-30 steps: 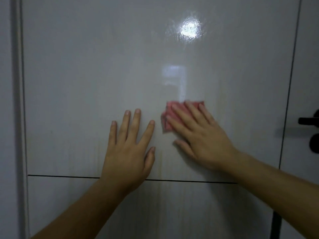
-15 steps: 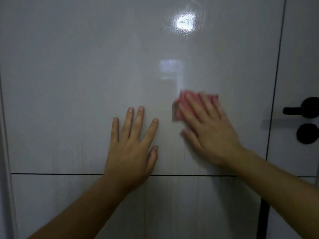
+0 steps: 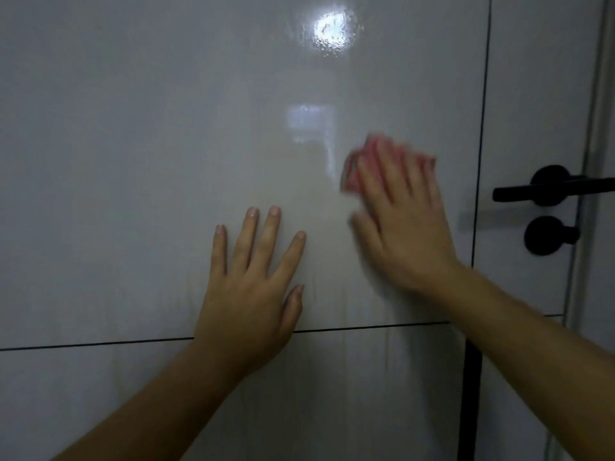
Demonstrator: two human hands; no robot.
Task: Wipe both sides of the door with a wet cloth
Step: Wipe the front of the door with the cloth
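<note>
Cloth point(image 3: 353, 176): pink, folded small, lying flat against the glossy white door point(image 3: 149, 144), a little right of the panel's middle and level with the handle. Only its left edge and upper fringe show; the rest is under the fingers.

Right hand point(image 3: 406, 224): laid over the cloth with fingers straight and close together, pressing it to the surface rather than curling round it (hand and cloth are both blurred, so finer detail cannot be read).

Left hand point(image 3: 253, 291): flat on the door below and left of the cloth, fingers spread wide, thumb out to the right, holding nothing. A strip of bare panel separates it from the right hand. Its wrist crosses a thin dark horizontal groove point(image 3: 100, 343) that divides the panel into upper and lower parts.

A vertical groove point(image 3: 484, 94) runs down just right of the right hand. Beyond it sits a black lever handle point(image 3: 545, 188), with a round black knob point(image 3: 545, 236) just below.

Door surface: a bright light reflection point(image 3: 331, 29) near the top, speckled at its edges; faint vertical streaks below the hands. A pale frame point(image 3: 599, 128) stands at the far right.
</note>
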